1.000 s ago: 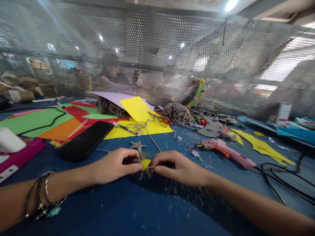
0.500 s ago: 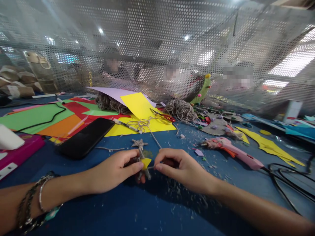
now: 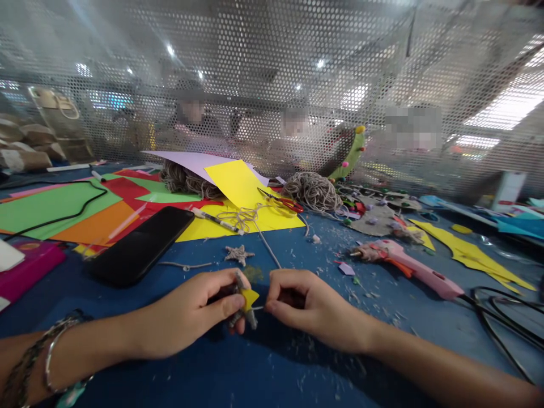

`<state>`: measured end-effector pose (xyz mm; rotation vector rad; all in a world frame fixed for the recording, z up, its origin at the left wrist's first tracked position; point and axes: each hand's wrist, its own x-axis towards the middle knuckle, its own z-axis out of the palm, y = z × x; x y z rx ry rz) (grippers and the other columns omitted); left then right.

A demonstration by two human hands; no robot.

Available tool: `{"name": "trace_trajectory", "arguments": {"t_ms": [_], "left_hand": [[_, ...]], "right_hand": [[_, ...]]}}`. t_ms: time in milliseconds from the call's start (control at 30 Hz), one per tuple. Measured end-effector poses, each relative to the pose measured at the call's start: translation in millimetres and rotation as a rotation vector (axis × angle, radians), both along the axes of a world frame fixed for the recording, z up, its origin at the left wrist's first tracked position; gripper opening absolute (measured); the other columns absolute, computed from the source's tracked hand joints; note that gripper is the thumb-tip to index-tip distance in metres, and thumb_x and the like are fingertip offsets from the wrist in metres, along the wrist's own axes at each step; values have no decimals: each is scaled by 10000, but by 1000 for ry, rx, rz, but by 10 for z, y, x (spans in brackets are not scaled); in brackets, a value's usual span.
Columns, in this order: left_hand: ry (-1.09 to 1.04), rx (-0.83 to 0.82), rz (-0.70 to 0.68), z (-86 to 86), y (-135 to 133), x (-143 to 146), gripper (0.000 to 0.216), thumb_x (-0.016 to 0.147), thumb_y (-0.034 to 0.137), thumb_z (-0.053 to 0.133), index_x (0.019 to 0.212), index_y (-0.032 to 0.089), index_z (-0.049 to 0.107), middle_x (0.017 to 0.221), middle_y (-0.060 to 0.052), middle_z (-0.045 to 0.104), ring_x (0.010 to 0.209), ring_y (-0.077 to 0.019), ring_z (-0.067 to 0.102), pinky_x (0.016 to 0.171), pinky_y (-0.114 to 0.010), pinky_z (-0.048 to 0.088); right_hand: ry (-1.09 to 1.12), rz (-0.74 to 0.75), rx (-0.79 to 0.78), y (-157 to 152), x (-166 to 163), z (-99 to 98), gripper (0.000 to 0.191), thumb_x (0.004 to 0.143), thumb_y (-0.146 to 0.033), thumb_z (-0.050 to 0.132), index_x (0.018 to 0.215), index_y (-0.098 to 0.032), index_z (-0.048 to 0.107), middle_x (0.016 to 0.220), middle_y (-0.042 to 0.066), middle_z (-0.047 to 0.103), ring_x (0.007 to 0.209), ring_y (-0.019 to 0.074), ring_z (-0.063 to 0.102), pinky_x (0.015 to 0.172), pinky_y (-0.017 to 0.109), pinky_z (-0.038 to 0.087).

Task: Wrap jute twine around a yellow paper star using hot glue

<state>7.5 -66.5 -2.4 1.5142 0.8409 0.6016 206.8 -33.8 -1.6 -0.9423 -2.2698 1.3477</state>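
Note:
Between the thumb and fingers of my left hand (image 3: pixel 191 314) is a small star (image 3: pixel 250 298), its yellow face partly wrapped in grey yarn. My fingers cover part of it. My right hand (image 3: pixel 304 300) is closed in a pinch on a strand of grey yarn (image 3: pixel 258 308), which stretches across the short gap from the star. Beyond my right hand the same kind of yarn (image 3: pixel 268 247) runs back toward a loose tangle. A second star (image 3: pixel 238 255), fully wrapped in grey yarn, lies on the table just past my left hand.
To the left lie a black phone (image 3: pixel 142 243) and a magenta box (image 3: pixel 34 269). Red-handled pliers (image 3: pixel 283 200) and a marker (image 3: pixel 217 220) rest on yellow paper (image 3: pixel 191 229). A pink glue gun (image 3: pixel 414 266) with a black cable lies right. A yarn bundle (image 3: pixel 312 191) sits before the perforated metal screen (image 3: pixel 263 68).
Both hands have shifted slightly lower in view, with the star still in the left and the yarn in the right. The whole view has moved a little.

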Motion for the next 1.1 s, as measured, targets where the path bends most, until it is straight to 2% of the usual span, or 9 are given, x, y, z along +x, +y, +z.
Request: {"name": "trace_trajectory", "arguments": {"t_ms": [200,467,967,1100], "left_hand": [[-5,47,50,4,-27,12,157,856,316,391,827,169,437,674,31,505,586,-73,459,576,-200,386],[26,88,19,8,-54,13,177,860,335,386,821,171,439,669,25,493,577,-77,458,574,-206,396],[35,148,5,0,-99,-24,146,866,306,389,826,182,455,657,41,498,587,-67,458,572,-184,394],[73,166,22,8,-80,-14,157,865,308,383,828,175,456,667,33,505,579,-69,463,563,-184,398]], "right_hand": [[-5,8,26,9,0,-15,180,762,-269,466,623,-157,436,575,-45,374,519,50,310,467,184,265],[-11,45,42,-5,1,10,196,765,-288,460,625,-158,414,547,-58,333,497,45,273,443,176,238],[-46,91,105,-8,16,1,184,766,-277,461,630,-154,449,562,-51,350,506,47,288,450,178,247],[-54,78,103,-14,10,12,166,759,-249,449,622,-161,419,549,-56,340,494,45,284,439,177,246]]}}
